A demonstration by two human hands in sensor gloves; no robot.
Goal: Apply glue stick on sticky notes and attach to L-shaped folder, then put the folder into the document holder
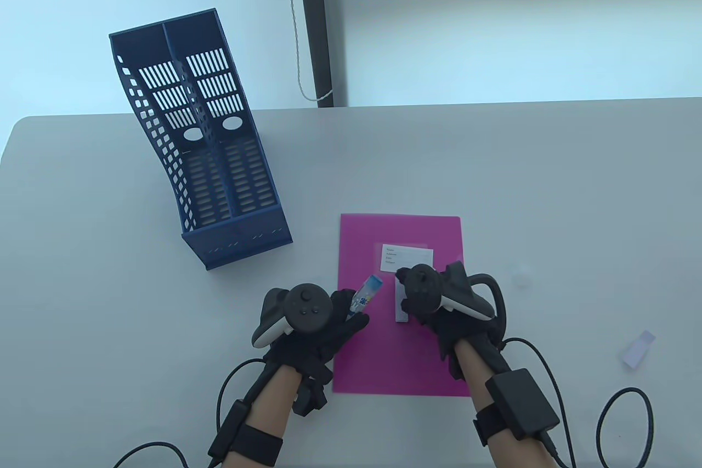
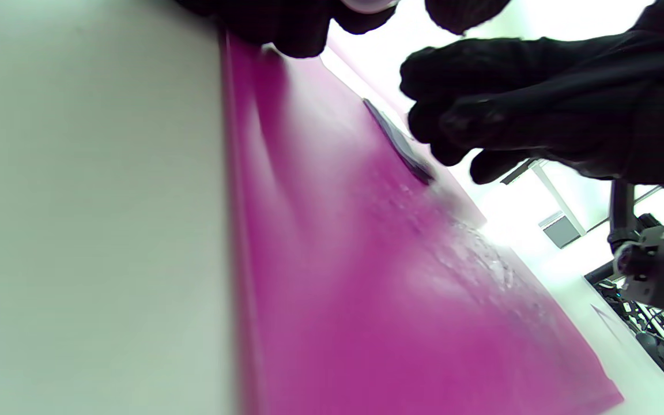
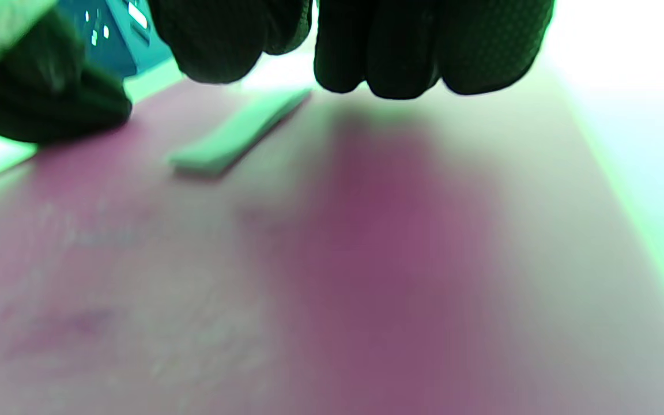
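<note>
The thin magenta plastic L-shaped folder (image 1: 397, 336) lies flat on the grey table (image 1: 548, 188), well apart from the blue slotted document holder (image 1: 197, 155). The left hand (image 1: 312, 325) grips a small blue-and-white glue stick (image 1: 366, 295). The right hand (image 1: 433, 298) hovers over a pale sticky-note pad (image 1: 401, 310); I cannot tell its grip, the tracker hides the fingers. The folder looks light, slick and floppy, best lifted by an edge.

An office-like lab: a plain grey table (image 1: 493, 161) carries a blue document holder (image 1: 203, 144); camera rig (image 2: 663, 265) hardware stands behind it.
</note>
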